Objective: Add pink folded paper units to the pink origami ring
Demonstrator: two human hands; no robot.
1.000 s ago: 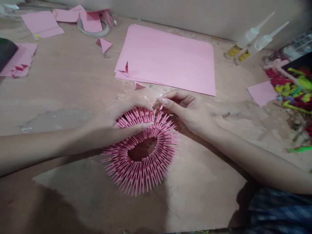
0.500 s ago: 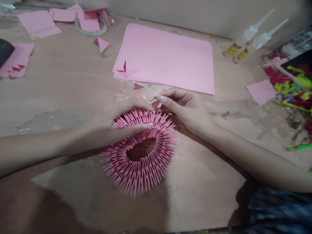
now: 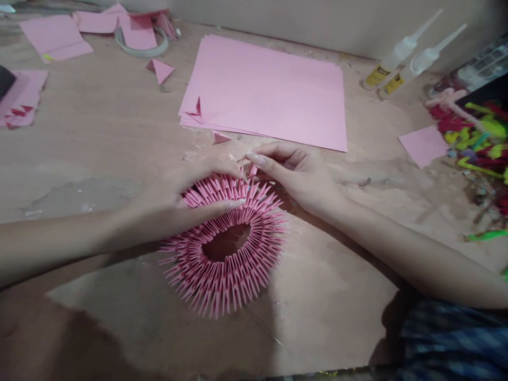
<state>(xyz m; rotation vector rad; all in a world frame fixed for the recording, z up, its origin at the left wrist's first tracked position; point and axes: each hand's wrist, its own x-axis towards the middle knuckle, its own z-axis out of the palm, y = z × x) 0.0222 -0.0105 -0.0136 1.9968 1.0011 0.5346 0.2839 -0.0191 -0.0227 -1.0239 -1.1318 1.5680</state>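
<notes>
A ring of folded pink paper pieces (image 3: 234, 270), spiky round its outer edge and open in the middle, is tilted over the table. My left hand (image 3: 190, 198) grips its upper left side, the thumb across the front and the other fingers behind the far rim. At the top of the ring, my right hand (image 3: 289, 166) pinches a small folded pink paper piece (image 3: 253, 170) between thumb and fingers. That piece touches or nearly touches the rim; which of the two I cannot tell. Fingertips of both hands almost meet there.
Beyond the hands lies a stack of pink paper sheets (image 3: 265, 90), with loose folded triangles (image 3: 220, 137) beside it. A tape roll (image 3: 143, 52) and paper scraps (image 3: 55, 37) are at the back left. Two glue bottles (image 3: 391, 79) and colourful pipe cleaners (image 3: 480, 132) occupy the right.
The whole view has shifted slightly, so everything appears a little further left. Both hands keep the same hold on the ring and the small piece.
</notes>
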